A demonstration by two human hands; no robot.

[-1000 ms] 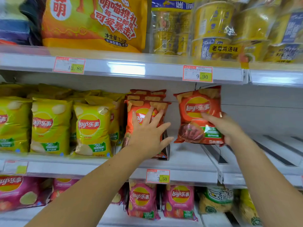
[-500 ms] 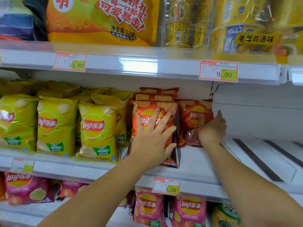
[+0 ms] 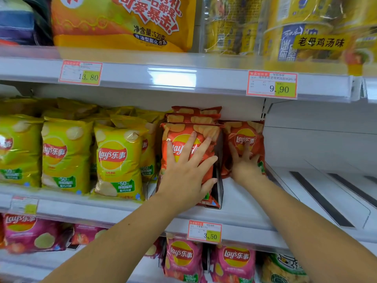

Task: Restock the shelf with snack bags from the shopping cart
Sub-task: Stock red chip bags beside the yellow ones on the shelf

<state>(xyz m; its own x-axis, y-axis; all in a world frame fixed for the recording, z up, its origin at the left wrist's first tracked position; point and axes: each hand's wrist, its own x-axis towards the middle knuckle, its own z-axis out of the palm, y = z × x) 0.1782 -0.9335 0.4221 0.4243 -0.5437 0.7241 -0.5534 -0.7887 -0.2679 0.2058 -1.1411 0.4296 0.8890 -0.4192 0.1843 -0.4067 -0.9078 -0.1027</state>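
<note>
A red Lay's chip bag [image 3: 244, 137] stands upright at the back of the middle shelf [image 3: 240, 203], right of a black divider [image 3: 218, 180]. My right hand [image 3: 243, 166] lies flat against its lower front, fingers spread and straight. Left of the divider stands a row of red Lay's bags [image 3: 183, 135]. My left hand [image 3: 187, 170] presses the front bag of that row with spread, straight fingers. The shopping cart is out of view.
Yellow-green Lay's bags [image 3: 116, 158] fill the shelf to the left. Pink Lay's bags [image 3: 181, 260] sit on the shelf below. The upper shelf carries a large orange snack bag [image 3: 122, 21] and cup noodles [image 3: 306, 31]. Bare shelf with black rails [image 3: 320, 199] extends right.
My right hand carried the red bag back into the shelf beside the divider, then shifted from gripping it to lying flat on its front. My left hand stayed on the front red bag.
</note>
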